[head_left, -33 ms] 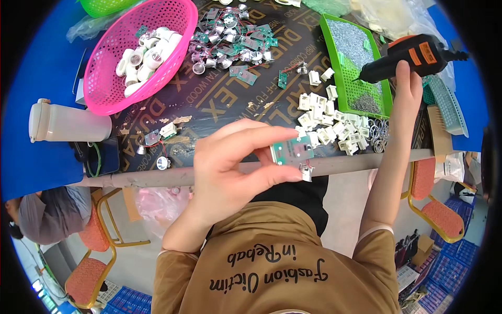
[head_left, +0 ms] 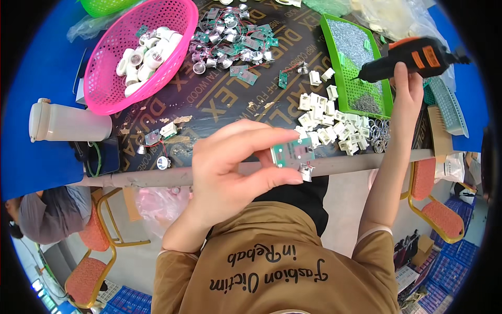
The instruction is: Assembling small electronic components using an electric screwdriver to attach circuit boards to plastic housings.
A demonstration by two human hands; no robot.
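Between the thumb and fingers of my left hand (head_left: 230,170), a green circuit board (head_left: 296,152) is pinched by its edges near the table's front edge. A small silver reflector lamp (head_left: 306,171) hangs at its near side, by the thumb tip. My right hand (head_left: 409,94) is wrapped around a black electric screwdriver (head_left: 405,60) with orange labels. Its thin tip points left, over the bright green tray (head_left: 387,97). In that tray lie many small screws (head_left: 365,102) and silvery metal pieces (head_left: 348,39). Beside the tray is a pile of white plastic holders (head_left: 316,107).
A pink basket (head_left: 99,99) of white round housings stands at the back left. Circuit boards with reflectors (head_left: 235,42) are heaped beside it. Metal rings (head_left: 379,134) lie right of the holders. A translucent bottle (head_left: 73,123) is far left. Another person (head_left: 49,217) sits at the lower left.
The screwdriver in my right hand has tilted very slightly, its cable end a little lower in the picture. My left hand and the circuit board stay almost in place.
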